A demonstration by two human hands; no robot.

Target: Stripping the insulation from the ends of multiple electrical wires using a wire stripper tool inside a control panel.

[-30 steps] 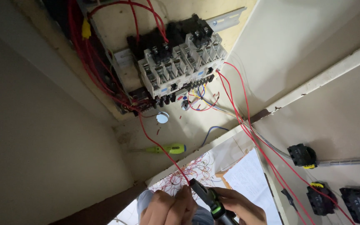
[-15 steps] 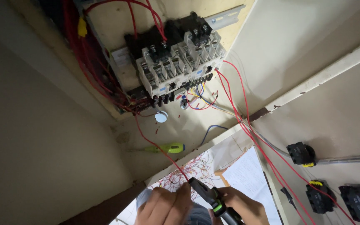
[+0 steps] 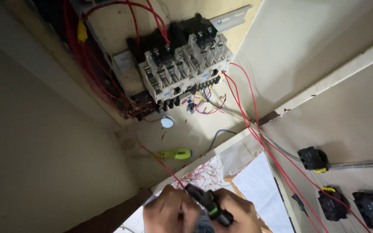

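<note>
My left hand (image 3: 167,211) pinches a thin red wire (image 3: 158,160) that runs up toward the grey contactor blocks (image 3: 182,69) on the metal rail inside the cabinet. A black tool with a green band (image 3: 206,205) is gripped in my right hand (image 3: 234,211), its tip at the wire's end right beside my left fingers. Both hands sit at the bottom edge of the view, below the cabinet's front lip.
A green and yellow screwdriver (image 3: 177,153) and a small white disc (image 3: 167,121) lie on the cabinet floor. Red wires (image 3: 277,162) run from the blocks to black switch units (image 3: 312,159) on the open door. A printed wiring sheet (image 3: 260,185) lies below.
The view has shifted slightly so the hands sit lower in frame. My hands stay together on the red wire and tool.
</note>
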